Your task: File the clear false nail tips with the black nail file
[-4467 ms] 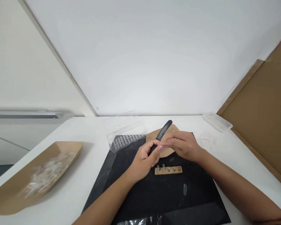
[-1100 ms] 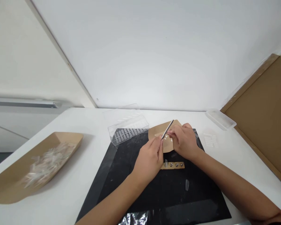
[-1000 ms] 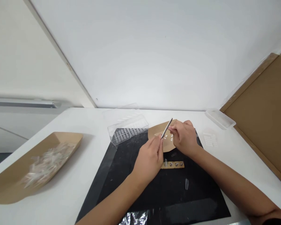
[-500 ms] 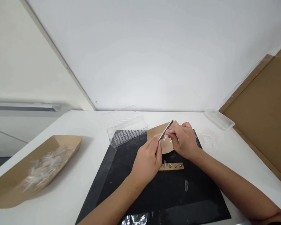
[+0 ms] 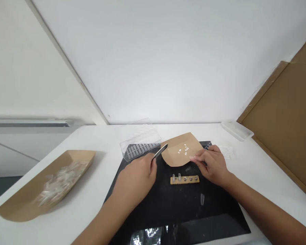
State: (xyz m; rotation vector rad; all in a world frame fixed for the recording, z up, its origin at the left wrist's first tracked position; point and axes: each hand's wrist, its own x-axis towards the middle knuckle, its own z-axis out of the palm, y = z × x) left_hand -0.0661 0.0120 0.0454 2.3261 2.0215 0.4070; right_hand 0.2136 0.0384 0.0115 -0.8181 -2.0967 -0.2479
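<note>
From the head view, I see my left hand (image 5: 135,180) closed around a black file (image 5: 160,151), its slim tip poking out past the thumb. It looks light and stiff, so I'd take it by the middle. My right hand (image 5: 211,165) is loosely open and holds nothing, its fingers (image 5: 195,158) at the lower edge of a kraft card (image 5: 174,156). Tiny white flecks (image 5: 183,149) lie on the card, fiddly enough to need a fingertip pinch. Below sits a wooden strip (image 5: 185,179) on a black mat (image 5: 181,207).

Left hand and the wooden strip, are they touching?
Apart: the head view shows bare black mat between the left hand and the wooden strip.
</note>
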